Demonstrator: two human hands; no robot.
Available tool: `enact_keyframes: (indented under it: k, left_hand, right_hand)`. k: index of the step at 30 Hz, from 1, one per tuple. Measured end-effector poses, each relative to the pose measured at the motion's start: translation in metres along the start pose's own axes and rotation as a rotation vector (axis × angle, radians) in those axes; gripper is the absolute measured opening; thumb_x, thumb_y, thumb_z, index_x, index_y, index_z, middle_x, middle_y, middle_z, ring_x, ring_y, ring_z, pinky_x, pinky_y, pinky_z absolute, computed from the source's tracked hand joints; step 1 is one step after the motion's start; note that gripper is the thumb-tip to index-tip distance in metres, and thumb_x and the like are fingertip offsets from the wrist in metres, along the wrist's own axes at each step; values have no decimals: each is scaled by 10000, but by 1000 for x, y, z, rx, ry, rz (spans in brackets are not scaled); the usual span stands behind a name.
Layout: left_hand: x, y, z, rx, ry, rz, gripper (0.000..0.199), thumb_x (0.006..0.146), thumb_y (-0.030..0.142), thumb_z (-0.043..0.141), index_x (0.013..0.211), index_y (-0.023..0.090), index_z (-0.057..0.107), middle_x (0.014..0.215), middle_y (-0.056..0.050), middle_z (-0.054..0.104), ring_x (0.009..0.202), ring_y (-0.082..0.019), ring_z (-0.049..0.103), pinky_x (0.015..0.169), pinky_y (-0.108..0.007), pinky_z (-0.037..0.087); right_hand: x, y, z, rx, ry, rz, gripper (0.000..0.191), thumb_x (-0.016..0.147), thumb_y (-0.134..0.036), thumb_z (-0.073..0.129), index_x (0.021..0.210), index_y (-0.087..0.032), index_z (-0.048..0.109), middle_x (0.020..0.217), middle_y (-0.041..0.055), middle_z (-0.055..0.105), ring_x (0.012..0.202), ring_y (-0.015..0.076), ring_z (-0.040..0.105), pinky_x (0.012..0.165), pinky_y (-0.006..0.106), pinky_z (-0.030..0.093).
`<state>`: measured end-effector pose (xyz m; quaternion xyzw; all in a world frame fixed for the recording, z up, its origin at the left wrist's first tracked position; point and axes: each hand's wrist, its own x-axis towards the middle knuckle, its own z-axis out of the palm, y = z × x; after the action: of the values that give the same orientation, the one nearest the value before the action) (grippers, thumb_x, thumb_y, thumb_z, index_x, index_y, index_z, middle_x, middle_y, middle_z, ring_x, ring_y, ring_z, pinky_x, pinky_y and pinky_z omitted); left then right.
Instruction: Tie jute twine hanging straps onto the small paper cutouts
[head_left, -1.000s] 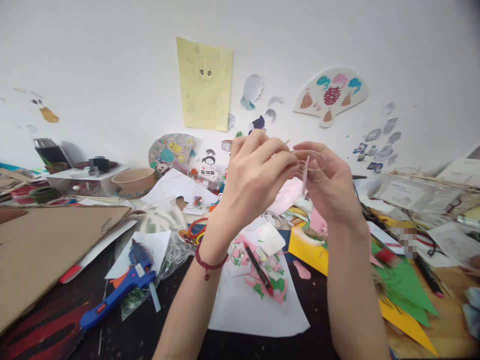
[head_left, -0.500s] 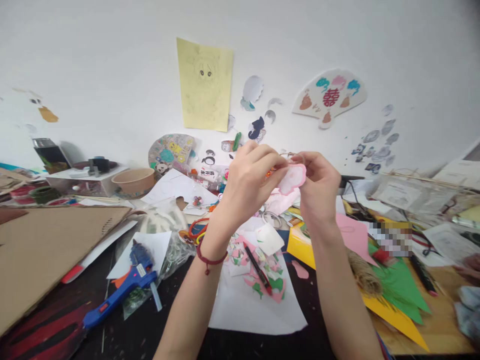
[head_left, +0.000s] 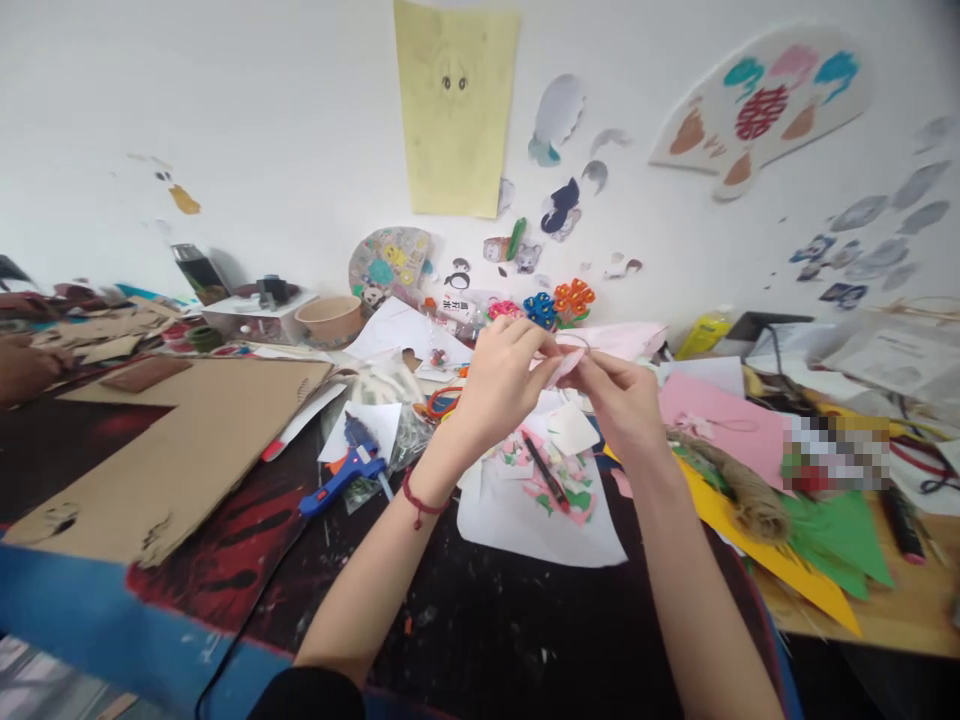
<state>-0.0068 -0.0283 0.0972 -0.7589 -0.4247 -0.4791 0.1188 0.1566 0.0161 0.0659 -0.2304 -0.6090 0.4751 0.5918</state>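
Head camera: the left hand (head_left: 501,378) and the right hand (head_left: 621,398), close to one another, pinched a small pale-pink piece (head_left: 565,368) between them, raised above the dark table (head_left: 525,640). Beneath, a dark pen (head_left: 545,472) lay across paper scraps (head_left: 579,502) on a white sheet (head_left: 502,525).

Seen in pale pink on paper cutout (head_left: 566,367) | in maroon on bracelet (head_left: 425,508) | in blue on glue gun (head_left: 355,467)
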Motion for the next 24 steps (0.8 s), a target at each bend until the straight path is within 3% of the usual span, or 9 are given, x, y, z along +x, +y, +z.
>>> enact_keyframes:
  k: [4, 7, 12, 17, 21, 24]
  left_hand:
    - [-43, -8, 4, -27, -136, -145, 49, 976, 214, 566, 948, 174, 565, 1087, -75, 687, 1049, -231, 602, 924, -382, 441]
    - [-68, -18, 14, -119, -191, -247, 26, 967, 195, 548, 979, 180, 530, 984, -59, 679, 919, -207, 626, 846, -359, 461]
    - [-89, -32, 31, -365, -105, -264, 41, 961, 180, 584, 924, 180, 568, 906, -34, 642, 833, -149, 591, 768, -277, 470]
    - [-93, -39, 37, -561, 46, -276, 81, 923, 205, 679, 876, 167, 624, 866, -32, 661, 808, -129, 595, 755, -262, 476]
    - [-95, -36, 38, -545, 49, -279, 53, 928, 177, 662, 888, 172, 627, 874, -33, 656, 812, -129, 594, 743, -261, 481]
    - [-96, -31, 38, -470, 39, -280, 36, 931, 144, 639, 931, 177, 625, 915, -37, 662, 832, -126, 605, 756, -258, 495]
  right_hand:
    - [-16, 35, 9, -58, -13, 37, 191, 842, -372, 766, 987, -264, 826, 971, 24, 808, 956, 215, 754, 872, 347, 608]
    - [-23, 57, 12, -72, -51, 65, 193, 839, -352, 767, 1003, -266, 819, 1026, 29, 810, 1015, 224, 754, 941, 371, 594]
    - [-31, 73, 11, -206, -32, 14, 180, 840, -308, 764, 1010, -281, 817, 1053, 18, 807, 1006, 212, 753, 958, 370, 582]
    - [-37, 71, 13, -317, 20, -30, 111, 869, -290, 730, 942, -260, 807, 972, 13, 812, 907, 195, 763, 873, 342, 603]
    - [-41, 70, 17, -405, 40, -61, 91, 896, -297, 692, 881, -220, 739, 853, 18, 785, 777, 175, 742, 737, 293, 585]
    - [-45, 68, 19, -636, 40, -166, 124, 944, -226, 590, 832, -207, 639, 695, -14, 683, 588, 121, 629, 569, 241, 473]
